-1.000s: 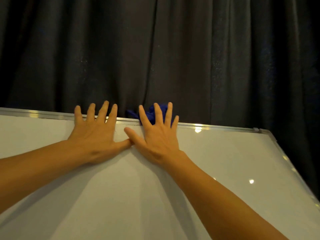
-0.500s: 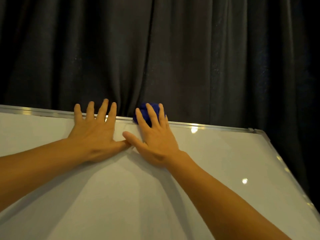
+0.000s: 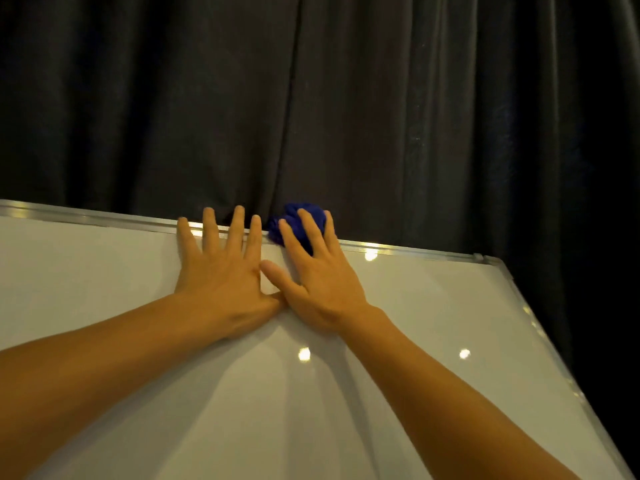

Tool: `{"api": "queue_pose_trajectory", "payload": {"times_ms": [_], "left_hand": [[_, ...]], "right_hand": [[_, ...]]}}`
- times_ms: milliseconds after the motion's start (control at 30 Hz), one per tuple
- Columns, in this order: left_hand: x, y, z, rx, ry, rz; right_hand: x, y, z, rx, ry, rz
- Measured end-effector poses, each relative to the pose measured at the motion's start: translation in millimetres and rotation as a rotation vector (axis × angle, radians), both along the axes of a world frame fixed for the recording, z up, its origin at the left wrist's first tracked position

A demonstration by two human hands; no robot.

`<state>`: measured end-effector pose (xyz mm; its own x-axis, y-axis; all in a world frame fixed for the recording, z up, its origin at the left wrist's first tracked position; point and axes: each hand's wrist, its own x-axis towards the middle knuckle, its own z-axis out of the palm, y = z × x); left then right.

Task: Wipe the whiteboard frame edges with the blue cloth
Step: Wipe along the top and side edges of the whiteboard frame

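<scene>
We pressed the blue cloth (image 3: 302, 220) under our right hand (image 3: 322, 282) fingers onto the top frame edge (image 3: 408, 250) (left hand (image 3: 221, 282) splayed flat beside it); next, we judged, a sideways sweep.

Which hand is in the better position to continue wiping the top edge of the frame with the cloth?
The right hand: its fingers already press the blue cloth against the top frame edge. The left hand lies flat on the board, empty.

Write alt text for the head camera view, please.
A person's right hand presses a bunched blue cloth against the top frame edge of a whiteboard. The left hand lies flat beside it, fingers spread. Dark curtains hang behind.
</scene>
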<state>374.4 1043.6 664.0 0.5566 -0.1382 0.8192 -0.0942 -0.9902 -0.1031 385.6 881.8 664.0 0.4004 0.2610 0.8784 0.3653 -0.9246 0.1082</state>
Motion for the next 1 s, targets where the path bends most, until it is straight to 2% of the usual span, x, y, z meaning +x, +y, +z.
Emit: {"api": "queue_pose_trajectory", "payload": {"times_ms": [67, 167, 233, 300, 433, 500, 700, 767, 900, 1000], "left_hand": [[-4.7, -5.5, -1.3, -0.019, 0.012, -0.005], [-10.2, -22.7, -1.3, -0.027, 0.043, -0.03], [-11.4, -35.8, -0.5, -0.037, 0.069, -0.03], [-11.1, -71.3, 3.8, -0.056, 0.092, -0.021], [-5.4, -146.6, 5.7, -0.041, 0.097, 0.022], [0.8, -169.4, 2.5, -0.032, 0.075, 0.05], [5.6, -199.8, -13.7, -0.062, 0.047, -0.001], [4.2, -212.6, -10.4, -0.078, 0.052, 0.001], [3.0, -256.7, -1.5, -0.074, 0.095, 0.063], [4.6, -278.4, -2.7, -0.058, 0.082, 0.032]], "right_hand": [[-2.4, -47.3, 0.6, 0.015, -0.005, -0.052], [-13.1, -140.9, -0.5, 0.185, 0.114, -0.129], [-14.3, -161.1, -0.2, 0.257, 0.178, -0.112], [-12.5, -158.6, 1.6, 0.222, 0.15, -0.059], [-1.6, -146.9, -0.8, 0.013, 0.032, 0.029], [2.7, -173.5, 1.1, 0.013, 0.029, 0.02], [0.8, -316.3, 3.7, 0.3, 0.134, -0.147], [2.3, -315.9, 4.0, 0.275, 0.125, -0.118], [5.8, -272.4, -3.3, 0.04, 0.08, 0.003], [3.8, -305.4, 3.3, 0.128, 0.051, -0.044]]}}
